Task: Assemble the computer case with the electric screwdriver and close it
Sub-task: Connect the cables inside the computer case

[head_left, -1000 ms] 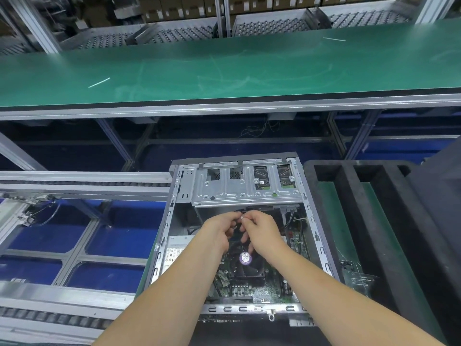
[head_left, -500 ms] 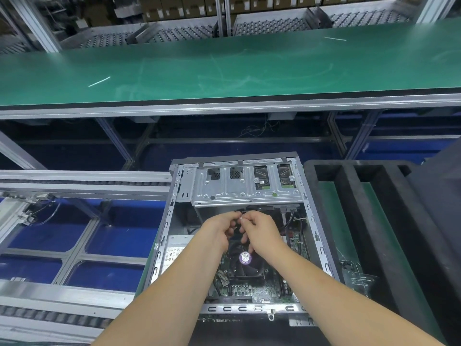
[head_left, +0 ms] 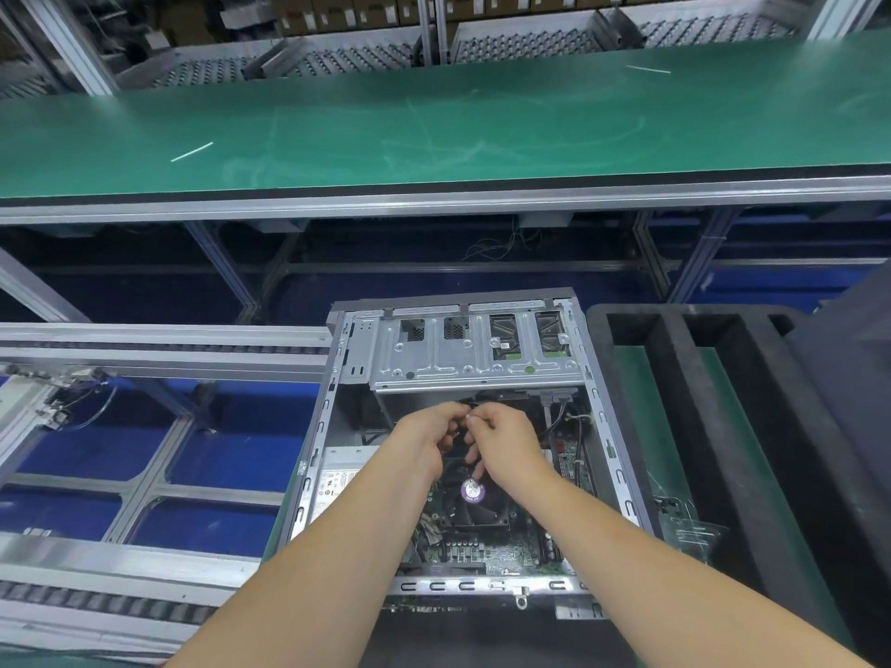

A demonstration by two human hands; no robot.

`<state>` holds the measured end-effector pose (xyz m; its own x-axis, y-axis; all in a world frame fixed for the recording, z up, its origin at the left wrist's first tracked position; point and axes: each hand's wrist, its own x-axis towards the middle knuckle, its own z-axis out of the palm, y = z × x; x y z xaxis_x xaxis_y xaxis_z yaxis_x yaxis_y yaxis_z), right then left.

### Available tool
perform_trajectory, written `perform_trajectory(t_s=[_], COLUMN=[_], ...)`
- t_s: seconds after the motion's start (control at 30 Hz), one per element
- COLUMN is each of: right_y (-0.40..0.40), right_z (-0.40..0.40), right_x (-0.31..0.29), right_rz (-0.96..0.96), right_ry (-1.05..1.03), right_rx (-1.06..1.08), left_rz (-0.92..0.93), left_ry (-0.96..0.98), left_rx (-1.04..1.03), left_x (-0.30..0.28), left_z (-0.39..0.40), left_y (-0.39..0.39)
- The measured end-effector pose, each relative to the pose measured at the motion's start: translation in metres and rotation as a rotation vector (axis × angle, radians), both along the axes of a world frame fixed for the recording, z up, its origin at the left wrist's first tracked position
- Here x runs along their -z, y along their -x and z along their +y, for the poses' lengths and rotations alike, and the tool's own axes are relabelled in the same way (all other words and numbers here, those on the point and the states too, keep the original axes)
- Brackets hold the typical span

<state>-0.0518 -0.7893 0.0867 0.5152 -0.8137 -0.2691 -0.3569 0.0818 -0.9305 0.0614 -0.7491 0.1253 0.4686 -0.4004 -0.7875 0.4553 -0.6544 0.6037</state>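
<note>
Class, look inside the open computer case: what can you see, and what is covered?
Inside the computer case: a cooling fan, green motherboard and drive cage. Both hands hide what they pinch.

The case [head_left: 463,450] lies open-topped, so hands can enter from above. Inside, the drive cage [head_left: 475,351] roofs the 12 o'clock end, and the fan [head_left: 472,499] rises at the centre. A foam tray [head_left: 713,426] crowds the 3 o'clock side, rails [head_left: 159,344] the 9 o'clock side.
</note>
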Motion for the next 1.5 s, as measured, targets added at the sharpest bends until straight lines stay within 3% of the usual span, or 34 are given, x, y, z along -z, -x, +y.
perform_trajectory(t_s=[1.5], right_y=[-0.002], right_z=[-0.001], right_x=[0.002], right_rz=[-0.010], right_ry=[0.004], right_rx=[-0.019], left_rz=[-0.001], left_ry=[0.049], left_rx=[-0.001], left_x=[0.001], left_z=[0.003], left_y=[0.000])
